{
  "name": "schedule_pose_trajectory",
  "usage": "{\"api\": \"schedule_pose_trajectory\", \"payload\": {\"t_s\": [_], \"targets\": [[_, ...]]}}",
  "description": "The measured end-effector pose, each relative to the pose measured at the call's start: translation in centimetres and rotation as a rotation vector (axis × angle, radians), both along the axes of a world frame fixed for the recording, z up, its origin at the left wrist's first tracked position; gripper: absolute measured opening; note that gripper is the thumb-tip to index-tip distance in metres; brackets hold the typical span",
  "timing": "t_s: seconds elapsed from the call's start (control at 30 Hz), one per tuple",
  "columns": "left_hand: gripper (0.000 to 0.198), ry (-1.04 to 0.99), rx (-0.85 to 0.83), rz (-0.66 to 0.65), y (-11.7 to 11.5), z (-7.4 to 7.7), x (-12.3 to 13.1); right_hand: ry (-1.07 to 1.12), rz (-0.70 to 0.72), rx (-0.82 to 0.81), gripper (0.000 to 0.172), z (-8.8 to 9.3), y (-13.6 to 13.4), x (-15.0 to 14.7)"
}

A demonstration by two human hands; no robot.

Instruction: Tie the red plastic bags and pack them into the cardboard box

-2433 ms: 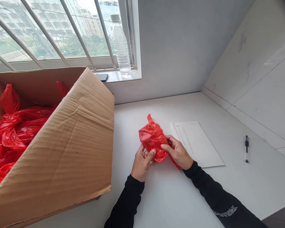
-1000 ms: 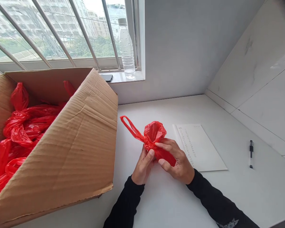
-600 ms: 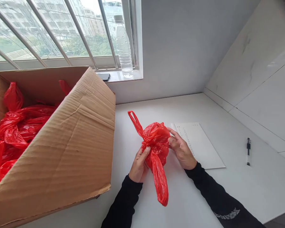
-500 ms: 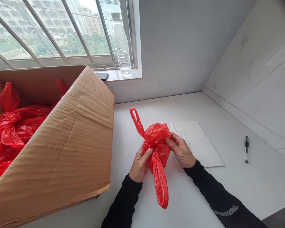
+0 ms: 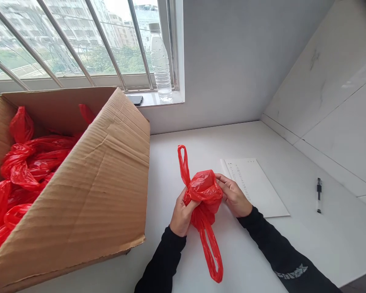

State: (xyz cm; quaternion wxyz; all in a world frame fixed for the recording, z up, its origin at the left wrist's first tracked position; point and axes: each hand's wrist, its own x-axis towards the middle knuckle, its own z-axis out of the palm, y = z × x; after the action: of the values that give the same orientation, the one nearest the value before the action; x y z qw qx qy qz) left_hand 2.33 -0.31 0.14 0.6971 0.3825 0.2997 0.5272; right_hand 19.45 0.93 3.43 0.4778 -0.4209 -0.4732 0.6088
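A red plastic bag [image 5: 205, 188], bunched up and glossy, is between my two hands above the white table [image 5: 198, 144]. One handle loop points up and away; the other hangs toward me. My left hand [image 5: 183, 211] is closed on the bag's near left side, its thumb across the front. On the right edge, my right hand [image 5: 234, 196] grips the bag, with its fingertips partly hidden behind the plastic. Whatever the bag contains, if anything, does not show.
An open cardboard box [image 5: 110, 183] at the left holds several red plastic bags [image 5: 33, 162]. A printed booklet [image 5: 258, 187] and a pen [image 5: 319, 195] lie to the right. On the windowsill stand a water bottle [image 5: 160, 65] and a dark flat phone-like object [image 5: 136, 100].
The bag has turned in my hands, its bunched top now facing me more. The far handle stands straighter, and the near one has opened into a loop. The view has shifted slightly.
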Motion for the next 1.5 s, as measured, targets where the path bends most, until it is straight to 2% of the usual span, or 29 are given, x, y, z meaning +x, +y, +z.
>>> {"api": "schedule_pose_trajectory", "payload": {"t_s": [0.13,0.23,0.37,0.43,0.53,0.67,0.77,0.83,0.93,1.07,1.17,1.27,1.4,1.5], "targets": [[0.040,0.011,0.005,-0.006,-0.1,0.4,-0.1,0.016,-0.014,0.033,0.035,-0.6,0.1,0.3],[0.038,0.005,0.005,0.006,0.0,0.4,-0.1,0.019,-0.013,0.041,0.034,-0.6,0.1,0.3],[0.045,-0.005,-0.005,0.079,0.1,0.2,0.0,0.000,0.077,0.047,0.042,-0.4,0.0,0.2],[0.048,-0.016,-0.007,0.084,0.1,0.1,0.1,-0.031,0.098,0.100,0.039,-0.3,0.1,0.3],[0.044,-0.029,-0.004,0.065,0.1,0.2,0.1,-0.078,0.057,0.147,0.033,-0.1,0.0,0.3],[0.045,0.001,-0.003,0.082,0.1,0.2,0.2,-0.082,0.014,0.083,0.045,0.4,-0.4,-0.1],[0.044,0.043,0.014,0.064,0.1,0.3,0.2,-0.166,0.031,0.166,0.052,0.9,-0.6,-0.3],[0.041,0.059,0.031,0.026,0.0,0.3,0.1,-0.242,0.037,0.231,0.046,1.0,-0.7,-0.4],[0.035,0.069,0.037,-0.013,-0.2,0.4,0.0,-0.269,0.004,0.242,0.030,1.0,-0.6,-0.5],[0.027,0.095,0.034,-0.021,-0.2,0.5,-0.1,-0.251,-0.053,0.194,0.032,0.7,-0.6,-0.5],[0.028,0.044,0.004,0.056,0.0,0.6,-0.1,-0.229,-0.060,0.176,0.048,0.6,-0.6,-0.5],[0.039,-0.067,-0.072,0.105,0.2,0.9,0.0,-0.221,-0.015,0.176,0.061,0.5,-0.5,-0.6],[0.044,-0.139,-0.118,0.080,0.3,1.3,-0.1,-0.193,0.022,0.199,0.049,0.4,-0.5,-0.6],[0.038,-0.165,-0.123,0.066,0.3,1.2,-0.2,-0.191,0.026,0.192,0.049,0.4,-0.4,-0.6]]}}
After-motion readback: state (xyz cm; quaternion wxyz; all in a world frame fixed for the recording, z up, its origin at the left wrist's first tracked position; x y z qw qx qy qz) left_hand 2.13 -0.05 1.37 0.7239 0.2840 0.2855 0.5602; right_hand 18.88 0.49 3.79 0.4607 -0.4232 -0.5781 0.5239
